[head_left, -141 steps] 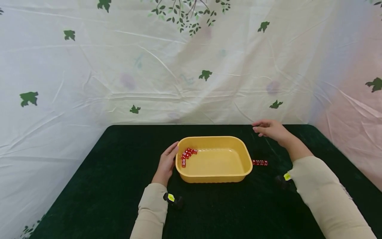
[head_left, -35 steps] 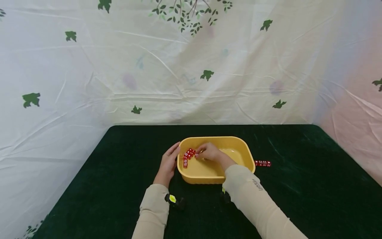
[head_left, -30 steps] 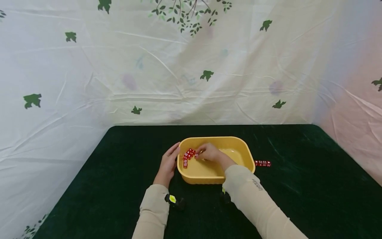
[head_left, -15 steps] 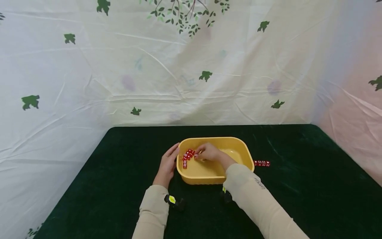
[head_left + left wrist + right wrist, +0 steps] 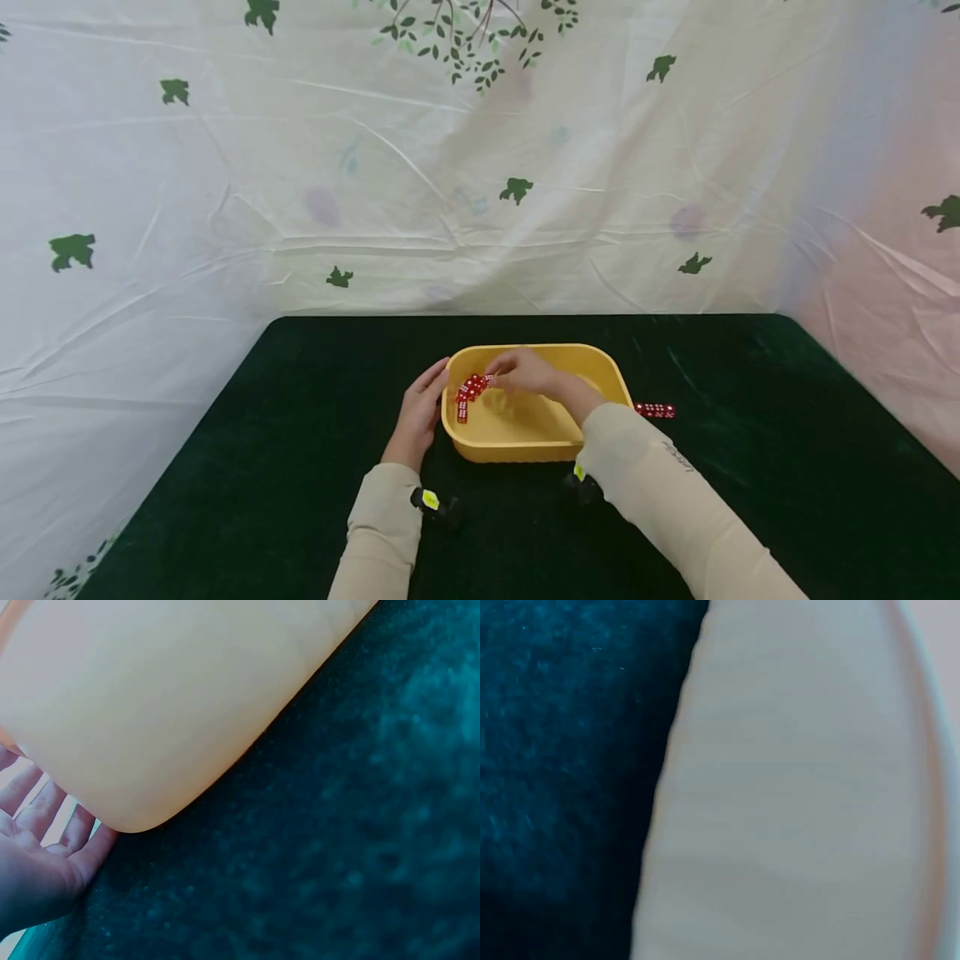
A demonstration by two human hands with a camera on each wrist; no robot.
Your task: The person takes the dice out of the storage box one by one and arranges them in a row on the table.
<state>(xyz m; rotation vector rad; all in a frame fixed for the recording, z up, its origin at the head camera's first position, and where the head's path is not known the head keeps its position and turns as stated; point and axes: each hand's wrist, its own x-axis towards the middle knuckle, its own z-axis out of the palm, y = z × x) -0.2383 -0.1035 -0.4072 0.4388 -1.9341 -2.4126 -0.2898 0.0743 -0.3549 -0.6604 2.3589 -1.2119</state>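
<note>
A yellow plastic basin (image 5: 517,452) stands on the dark green cloth. My left hand (image 5: 417,412) lies along its left end, fingers fairly straight against the outer wall; the left wrist view shows that hand (image 5: 49,832) beside the basin's wall (image 5: 172,705). Several red dice with white pips (image 5: 472,388) lie bunched inside at the left end. Over them, inside the basin, my right hand (image 5: 528,372) pinches a red die (image 5: 489,379) at the fingertips, which overlaps the bunch in this view. The right wrist view shows only basin wall (image 5: 780,780) and cloth, no hand.
A short row of red dice (image 5: 656,410) lies on the cloth just right of the basin, its near end hidden by the rim. Dark green cloth (image 5: 300,467) covers the table. A pale leaf-printed curtain (image 5: 420,192) rises behind the table's back edge.
My right hand came from beyond the basin's right side into it, reached a die, and has just risen slightly with the die. My left hand has stayed at the left end.
</note>
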